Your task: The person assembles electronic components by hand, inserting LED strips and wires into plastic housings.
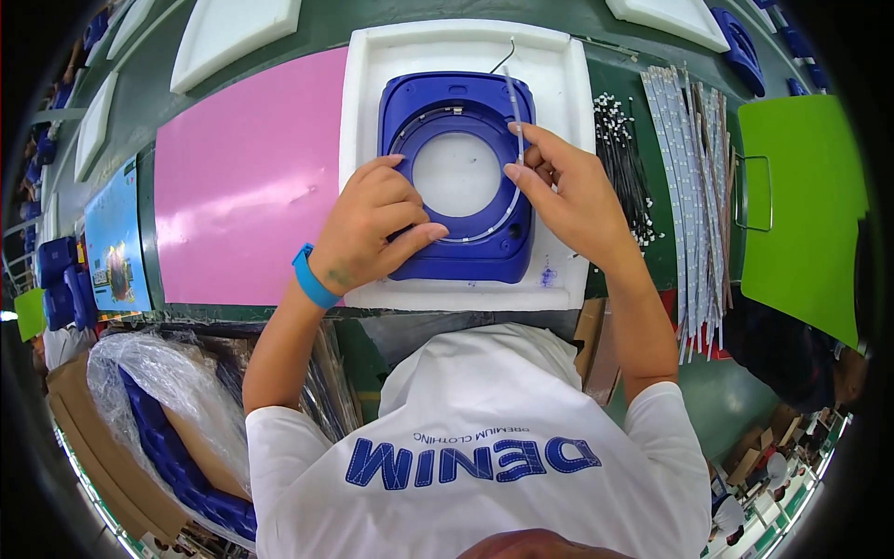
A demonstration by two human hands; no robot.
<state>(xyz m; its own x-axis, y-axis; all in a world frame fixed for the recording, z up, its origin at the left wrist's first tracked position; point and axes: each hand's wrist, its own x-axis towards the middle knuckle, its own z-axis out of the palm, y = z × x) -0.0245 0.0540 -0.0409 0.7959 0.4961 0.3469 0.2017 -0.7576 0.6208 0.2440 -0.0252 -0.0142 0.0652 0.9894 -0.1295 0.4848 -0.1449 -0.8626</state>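
A blue plastic housing with a large round opening lies in a white foam tray in front of me. An LED strip curves around the inside of the ring, and its free end rises at the upper right with a thin dark wire. My right hand pinches this strip between thumb and fingers at the ring's right side. My left hand rests on the ring's left edge. Its thumb presses near the strip at the lower left, and its fingertips touch the upper left rim.
Left of the tray lies a pink sheet. To the right are a bundle of black wires with white connectors, a stack of LED strips and a green panel. Plastic-wrapped blue parts stand at lower left.
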